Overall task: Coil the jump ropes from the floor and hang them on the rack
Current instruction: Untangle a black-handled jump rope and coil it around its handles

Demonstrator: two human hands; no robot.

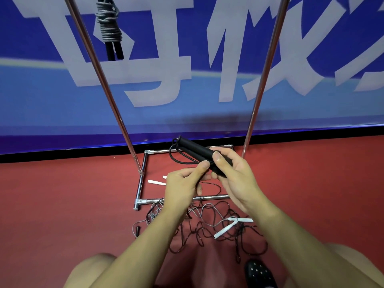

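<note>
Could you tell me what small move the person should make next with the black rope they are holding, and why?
Probably start winding the cord around the black handles. The right hand already grips both handles together, the left hand pinches the black cord just beside them, and the rest trails down into the tangle on the floor. The coiled rope hanging above is wrapped that way.

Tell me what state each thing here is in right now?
Black handles: paired together, gripped by the right hand.
Left hand: pinching the black cord by the handles.
Grey rope bundle: coiled, hanging on the rack.
Ropes on floor: tangled, uncoiled.
White handles: lying on the floor.
</note>
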